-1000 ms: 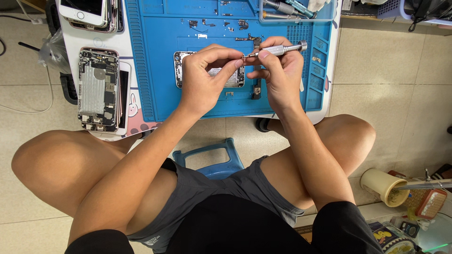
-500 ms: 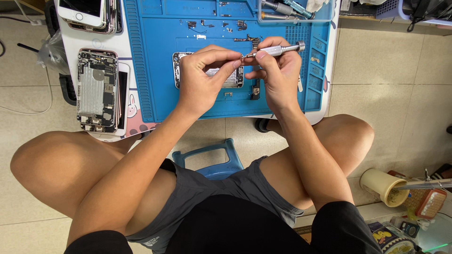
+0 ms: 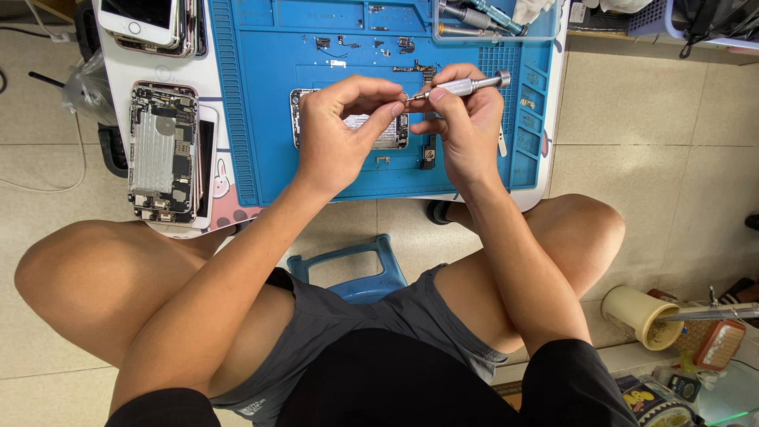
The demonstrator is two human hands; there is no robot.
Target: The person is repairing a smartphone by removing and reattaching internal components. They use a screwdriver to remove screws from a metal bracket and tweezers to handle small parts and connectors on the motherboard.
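Note:
My right hand (image 3: 466, 126) grips a small silver screwdriver (image 3: 462, 85), held nearly level with its tip pointing left. My left hand (image 3: 344, 130) pinches at that tip with thumb and forefinger; whatever sits between the fingertips is too small to make out. Both hands hover over an opened phone body (image 3: 352, 126) lying on the blue work mat (image 3: 253, 95). Small screws and dark parts (image 3: 371, 43) are scattered on the mat beyond the hands. A dark flex part (image 3: 428, 154) lies beside my right hand.
A second opened phone chassis (image 3: 162, 150) lies on the white table left of the mat, with stacked phones (image 3: 150, 20) above it. A clear tray with tools (image 3: 490, 16) sits at the mat's top right. A blue stool (image 3: 356, 265) shows between my knees; clutter and a cup (image 3: 636, 316) lie on the floor at right.
Both hands have stayed over the phone body with only slight shifts; the screwdriver remains level and the left fingers stay pinched at its tip.

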